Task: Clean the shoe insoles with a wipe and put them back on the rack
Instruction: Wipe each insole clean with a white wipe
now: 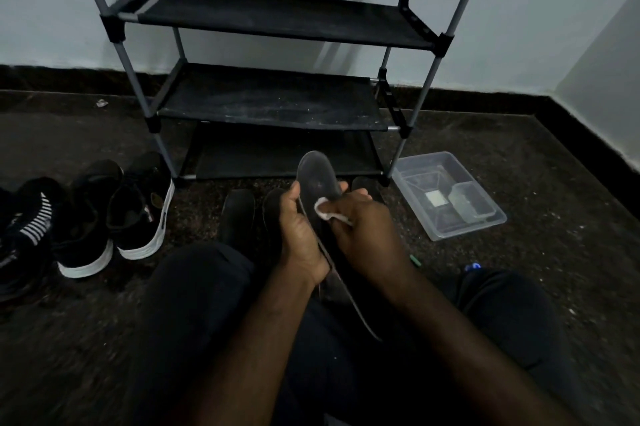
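Your right hand (363,228) is curled around a small white wipe (323,210), pressing it against the face of a dark insole (317,176). Your left hand (301,231) grips that insole along its left edge, thumb side up, holding it tilted on edge in front of you with the toe pointing toward the rack (270,99). The heel end runs down over your lap.

So you look to be in the cleaning step, working the forward half of this insole. The toe above the wipe shows pale scuffing, so it probably wants a pass too, and then the heel end below your hands.

On the floor (519,287) just beyond your hands lie dark, flat shapes (239,214) that may be more insoles; the light is too dim to be sure. The rack stands just past them, and every shelf in view is bare, so nothing appears to have been returned yet. A clear plastic tub (485,221) sits to the right of the rack, and several shoes (138,210) are grouped to the left.

For the next move, keep your left grip firm so the thin insole does not flex, then slide the wipe along its length.
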